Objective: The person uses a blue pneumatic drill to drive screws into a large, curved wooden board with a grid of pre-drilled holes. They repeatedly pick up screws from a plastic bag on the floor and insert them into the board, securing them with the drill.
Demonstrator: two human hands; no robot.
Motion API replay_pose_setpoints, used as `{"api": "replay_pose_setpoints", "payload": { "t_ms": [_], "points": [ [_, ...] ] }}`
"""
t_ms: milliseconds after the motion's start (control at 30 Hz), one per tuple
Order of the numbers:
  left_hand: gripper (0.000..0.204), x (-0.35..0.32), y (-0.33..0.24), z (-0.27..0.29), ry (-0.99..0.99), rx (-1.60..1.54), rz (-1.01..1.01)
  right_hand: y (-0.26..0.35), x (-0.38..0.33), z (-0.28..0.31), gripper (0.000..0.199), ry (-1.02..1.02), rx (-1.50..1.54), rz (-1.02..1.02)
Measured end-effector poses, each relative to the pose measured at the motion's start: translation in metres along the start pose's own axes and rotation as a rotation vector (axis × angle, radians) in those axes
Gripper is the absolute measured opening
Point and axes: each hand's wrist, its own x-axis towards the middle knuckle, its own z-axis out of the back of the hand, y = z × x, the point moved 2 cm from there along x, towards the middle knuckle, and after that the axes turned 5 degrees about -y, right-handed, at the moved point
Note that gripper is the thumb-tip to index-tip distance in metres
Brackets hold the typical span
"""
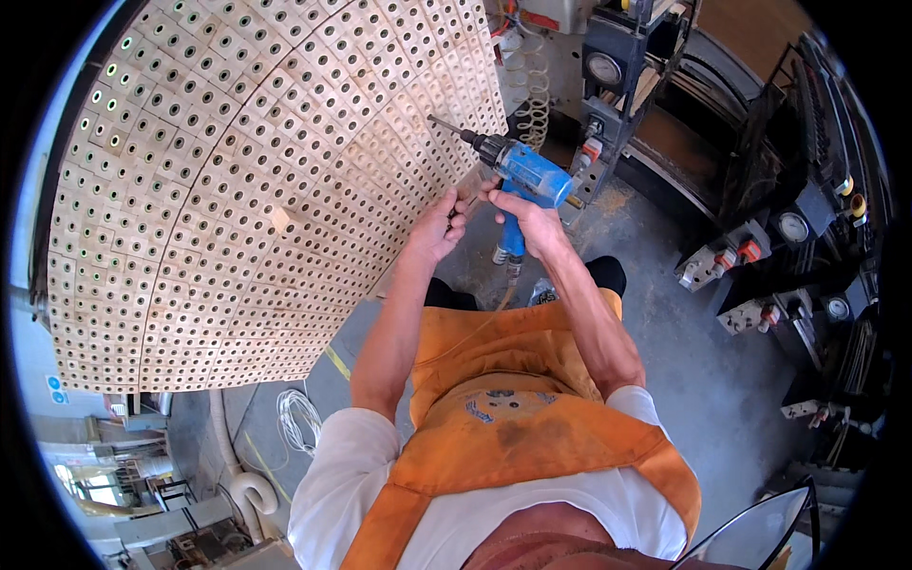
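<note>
My right hand (528, 220) grips the handle of a blue pneumatic drill (524, 177), its bit pointing left at the edge of a large curved panel (237, 190) made of small pale wooden blocks, each with a hole. My left hand (439, 226) rests on the panel's lower right edge, just below the bit, fingers curled against the blocks with nothing visibly in them. One block (279, 220) stands out slightly near the panel's middle. An air hose hangs from the bottom of the drill's handle.
Dark machinery with gauges and red-capped valves (760, 247) lines the right side. A coiled air hose (535, 95) hangs behind the drill. A coil of white cable (299, 418) and a pale duct (237, 475) lie on the grey concrete floor at lower left.
</note>
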Motion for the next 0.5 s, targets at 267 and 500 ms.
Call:
{"api": "replay_pose_setpoints", "payload": {
  "t_ms": [267,500],
  "points": [
    [0.025,0.005,-0.072,-0.028,0.113,-0.119,-0.24,0.011,-0.032,0.026,0.027,0.088,0.084,-0.072],
    [0.031,0.004,-0.082,-0.047,0.174,0.074,-0.258,0.013,-0.033,0.05,0.028,0.112,0.065,-0.11]
  ]
}}
